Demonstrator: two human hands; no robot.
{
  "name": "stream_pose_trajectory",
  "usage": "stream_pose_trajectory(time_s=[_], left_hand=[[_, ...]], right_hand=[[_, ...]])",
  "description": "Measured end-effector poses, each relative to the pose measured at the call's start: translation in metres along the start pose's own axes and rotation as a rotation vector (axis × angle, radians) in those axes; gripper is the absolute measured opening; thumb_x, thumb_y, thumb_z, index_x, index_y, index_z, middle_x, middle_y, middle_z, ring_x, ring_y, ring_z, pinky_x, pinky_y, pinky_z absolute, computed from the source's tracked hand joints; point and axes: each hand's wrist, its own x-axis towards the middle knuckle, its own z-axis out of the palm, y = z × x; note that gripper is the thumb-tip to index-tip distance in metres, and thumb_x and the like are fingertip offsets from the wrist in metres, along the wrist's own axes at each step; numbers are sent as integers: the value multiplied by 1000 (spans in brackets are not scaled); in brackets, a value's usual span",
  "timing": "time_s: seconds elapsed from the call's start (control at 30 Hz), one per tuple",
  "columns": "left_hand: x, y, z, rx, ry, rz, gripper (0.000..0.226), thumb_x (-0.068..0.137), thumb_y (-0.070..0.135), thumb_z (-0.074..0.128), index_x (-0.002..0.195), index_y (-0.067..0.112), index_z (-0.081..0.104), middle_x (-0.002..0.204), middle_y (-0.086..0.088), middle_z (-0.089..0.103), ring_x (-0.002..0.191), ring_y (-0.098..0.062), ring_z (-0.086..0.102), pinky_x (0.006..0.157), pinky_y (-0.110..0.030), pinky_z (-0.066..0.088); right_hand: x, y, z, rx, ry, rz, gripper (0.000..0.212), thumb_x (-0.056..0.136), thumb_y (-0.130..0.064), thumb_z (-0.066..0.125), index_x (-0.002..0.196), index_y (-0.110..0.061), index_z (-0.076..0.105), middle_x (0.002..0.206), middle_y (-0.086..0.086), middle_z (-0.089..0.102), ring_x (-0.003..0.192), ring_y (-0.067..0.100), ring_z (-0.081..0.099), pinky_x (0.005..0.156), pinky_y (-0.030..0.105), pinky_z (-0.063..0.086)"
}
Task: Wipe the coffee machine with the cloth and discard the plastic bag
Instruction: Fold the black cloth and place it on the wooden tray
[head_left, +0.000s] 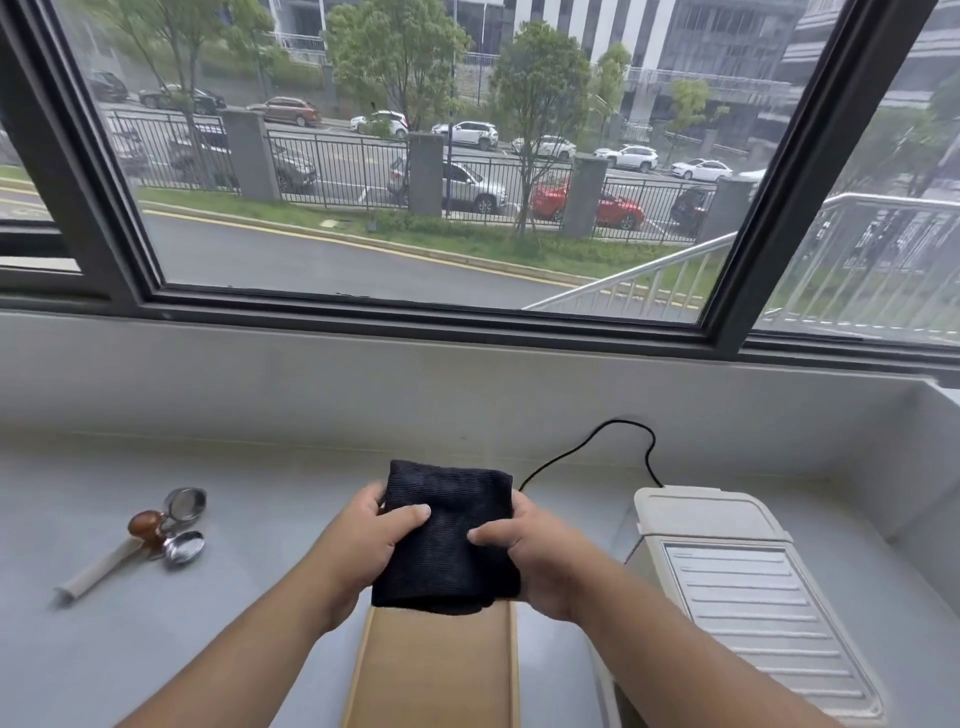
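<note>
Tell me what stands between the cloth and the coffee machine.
Nothing visible does. The left hand and right hand grip the black cloth; the coffee machine sits to its right, with only the right hand between.

The cloth (447, 535) is held between the left hand (363, 545) and the right hand (530, 556) above the middle of the counter (208, 649), over the far end of a flat wooden box (436, 670). The coffee machine (727, 587) stands just right of the box, and its cord (597, 447) loops from its far end toward the wall under the window (415, 156). Well apart to the left, a tamper (148, 525) and a handled filter holder (98, 571) lie touching on the counter.
</note>
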Motion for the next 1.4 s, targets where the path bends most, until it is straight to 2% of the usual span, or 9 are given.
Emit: stream_pose_trajectory(time_s=[0.2, 0.33, 0.57, 0.77, 0.87, 1.03, 1.13, 1.27, 1.4], left_hand=[[8, -45, -12, 190, 133, -71, 19, 94, 18, 73, 108, 30, 69, 94, 6, 82, 83, -13, 79, 72, -37, 61], [8, -83, -19, 232, 160, -138, 17, 94, 23, 74, 107, 31, 69, 92, 7, 81, 77, -9, 78, 57, -28, 55], [4, -133, -21, 219, 126, -273, 22, 94, 20, 70, 114, 30, 66, 103, 4, 79, 87, -13, 78, 64, -29, 57], [8, -160, -15, 225, 121, -297, 31, 96, 17, 68, 121, 33, 61, 109, 4, 75, 93, -15, 75, 59, -26, 57], [12, -170, -10, 218, 116, -294, 38, 96, 13, 67, 124, 37, 56, 110, 6, 76, 96, -14, 75, 64, -28, 59], [22, -188, -6, 211, 125, -294, 42, 93, 12, 67, 124, 38, 56, 112, 9, 74, 100, -13, 74, 75, -34, 62], [26, -197, -6, 193, 143, -280, 45, 92, 15, 69, 128, 38, 55, 120, 14, 69, 107, -7, 69, 83, -33, 60], [29, -206, -10, 229, 159, -258, 42, 93, 21, 71, 129, 39, 56, 128, 15, 62, 112, 0, 62, 77, -19, 49], [31, -207, -12, 235, 154, -260, 40, 95, 23, 71, 128, 40, 56, 134, 11, 62, 115, -4, 62, 90, -27, 51]], right_hand=[[17, 34, -2, -149, 130, 51, 37, 90, 0, 60, 113, -27, 70, 100, 3, 81, 81, 22, 77, 60, 37, 60], [23, 67, 1, -212, 170, 110, 31, 87, -6, 62, 110, -23, 72, 100, 4, 81, 88, 29, 78, 60, 39, 61], [26, 123, 3, -214, 205, 202, 35, 86, -7, 59, 110, -30, 70, 100, -3, 81, 93, 26, 77, 61, 35, 60], [31, 151, -7, -217, 248, 234, 39, 91, -5, 57, 121, -30, 66, 113, 6, 75, 99, 32, 73, 61, 40, 63], [36, 162, -13, -222, 264, 232, 40, 92, -3, 55, 122, -29, 65, 114, 5, 75, 100, 31, 73, 63, 41, 64], [44, 176, -23, -221, 285, 233, 37, 96, -4, 55, 125, -25, 63, 118, 6, 73, 104, 29, 72, 78, 46, 66], [49, 182, -27, -208, 312, 246, 34, 98, -5, 58, 128, -21, 59, 117, 3, 71, 103, 24, 72, 81, 41, 65], [50, 184, -32, -281, 350, 218, 40, 96, -8, 60, 126, -32, 50, 114, -14, 62, 99, 3, 64, 69, 17, 52], [51, 182, -35, -331, 336, 227, 38, 96, -14, 62, 131, -28, 58, 126, -5, 64, 109, 11, 65, 93, 32, 55]])
